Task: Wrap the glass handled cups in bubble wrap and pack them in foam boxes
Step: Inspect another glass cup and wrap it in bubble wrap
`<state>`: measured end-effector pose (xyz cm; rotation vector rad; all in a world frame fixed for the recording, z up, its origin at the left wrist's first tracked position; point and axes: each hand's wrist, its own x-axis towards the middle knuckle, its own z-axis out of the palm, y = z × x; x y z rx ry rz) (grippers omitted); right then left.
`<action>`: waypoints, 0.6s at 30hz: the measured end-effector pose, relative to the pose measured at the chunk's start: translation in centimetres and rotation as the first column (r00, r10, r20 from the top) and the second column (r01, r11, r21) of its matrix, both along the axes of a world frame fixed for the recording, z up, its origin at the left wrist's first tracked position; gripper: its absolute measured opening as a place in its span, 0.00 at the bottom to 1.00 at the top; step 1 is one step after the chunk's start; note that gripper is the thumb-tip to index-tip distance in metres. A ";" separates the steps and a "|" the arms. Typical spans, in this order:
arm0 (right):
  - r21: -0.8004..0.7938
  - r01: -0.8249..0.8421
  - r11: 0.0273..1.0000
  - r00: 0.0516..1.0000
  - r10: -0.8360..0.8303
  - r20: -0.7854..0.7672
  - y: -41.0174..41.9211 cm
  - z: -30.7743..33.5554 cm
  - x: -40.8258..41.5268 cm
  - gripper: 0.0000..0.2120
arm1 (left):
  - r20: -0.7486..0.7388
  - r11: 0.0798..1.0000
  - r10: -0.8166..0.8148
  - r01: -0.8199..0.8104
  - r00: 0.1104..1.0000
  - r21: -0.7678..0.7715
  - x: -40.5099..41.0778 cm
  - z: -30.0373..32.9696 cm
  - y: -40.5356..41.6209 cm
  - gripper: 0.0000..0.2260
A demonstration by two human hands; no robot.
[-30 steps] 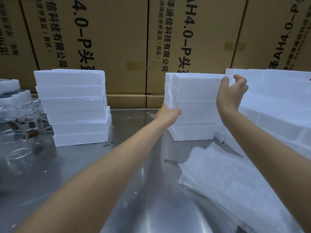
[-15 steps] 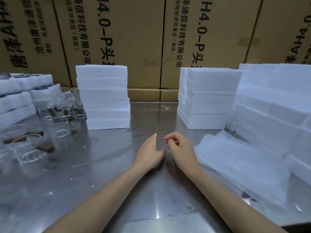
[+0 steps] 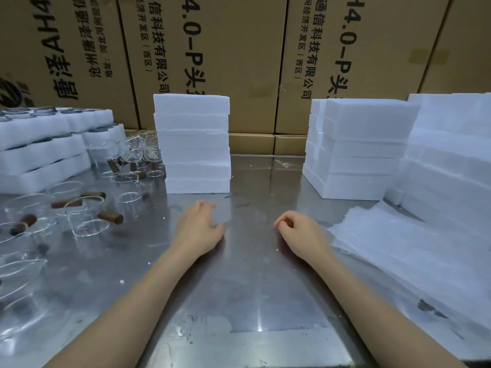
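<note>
**Now both hands rest empty on the table, cups to the left, wrap to the right**

Farthest left, stacked foam boxes (image 3: 39, 155) already hold packed items. Just in front of them, a crowd of glass handled cups (image 3: 90, 224) stands upright on the steel table (image 3: 252, 288), mouths up. Their brown wooden handles (image 3: 110, 217) stick out sideways, each long axis roughly level with the table; the nearest handle points right, toward the left hand.

The left hand (image 3: 198, 229) lies palm down on the table, fingers relaxed and holding nothing. The cups lie to its left and slightly beyond it, near but not touching. This hand is plainly the nearer one for picking up a cup.

Behind it rises a tall stack of foam pieces (image 3: 194, 144). A second foam stack (image 3: 358, 147) stands farther right.

The right hand (image 3: 300, 235) rests on the table with fingers loosely curled and nothing held. Just beside it to the right lies a flat pile of bubble wrap sheets (image 3: 411, 256), its long axis running from far left toward near right. This hand is likely best placed to draw a sheet.

Cardboard cartons (image 3: 239, 62) wall off the back.
</note>
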<state>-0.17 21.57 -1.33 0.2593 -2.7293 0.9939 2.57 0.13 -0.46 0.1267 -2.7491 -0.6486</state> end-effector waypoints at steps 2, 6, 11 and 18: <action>0.062 0.016 0.998 1.000 -0.017 0.005 -0.2 0.1 -0.1 0.09 | -0.057 0.989 0.119 -0.124 0.991 -0.082 0.3 1.1 -1.4 0.24; 0.041 0.034 0.999 0.999 -0.035 0.028 -0.2 0.2 -0.2 0.08 | -0.150 0.881 0.409 -0.432 0.900 -0.192 0.9 2.4 -4.1 0.30; 0.006 0.037 0.999 0.998 -0.038 0.043 0.0 0.3 -0.1 0.09 | 0.007 0.790 0.606 -0.601 0.795 -0.122 1.2 1.4 -6.4 0.39; -0.061 -0.009 0.998 0.999 0.011 0.037 0.1 0.5 0.1 0.11 | 0.022 0.721 0.689 -0.681 0.725 -0.132 0.9 0.4 -8.3 0.36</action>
